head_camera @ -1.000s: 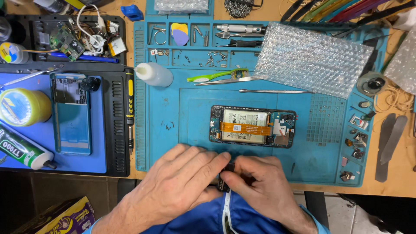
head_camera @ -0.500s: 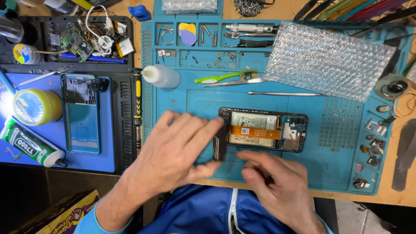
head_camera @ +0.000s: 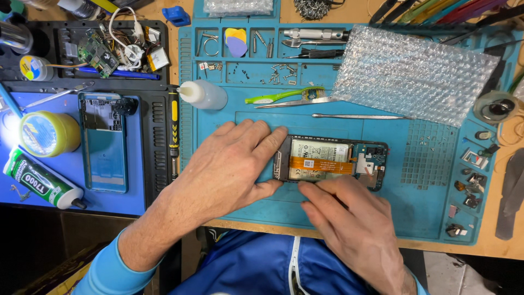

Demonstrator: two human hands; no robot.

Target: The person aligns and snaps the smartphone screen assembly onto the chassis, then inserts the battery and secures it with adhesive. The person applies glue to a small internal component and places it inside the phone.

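Observation:
An opened phone (head_camera: 333, 161) lies flat on the blue repair mat (head_camera: 251, 213), its battery, orange flex cable and circuit board showing. My left hand (head_camera: 229, 166) grips the phone's left end, fingers over its top edge and thumb under its bottom edge. My right hand (head_camera: 349, 218) lies at the phone's near edge, fingertips touching the bottom rim. Whether the right hand has a small tool under its fingers is hidden.
A blue phone back frame (head_camera: 103, 142) lies on the left mat beside a yellow tub (head_camera: 49, 133) and a glue tube (head_camera: 41, 180). A white squeeze bottle (head_camera: 204, 94), green toothbrush (head_camera: 281, 96), metal spudger (head_camera: 360, 116) and bubble wrap (head_camera: 412, 71) lie behind the phone. Small parts (head_camera: 472, 180) sit right.
Both hands have come up from the mat's near edge to the phone. The left hand has closed around its left end; the right fingers reached its bottom rim.

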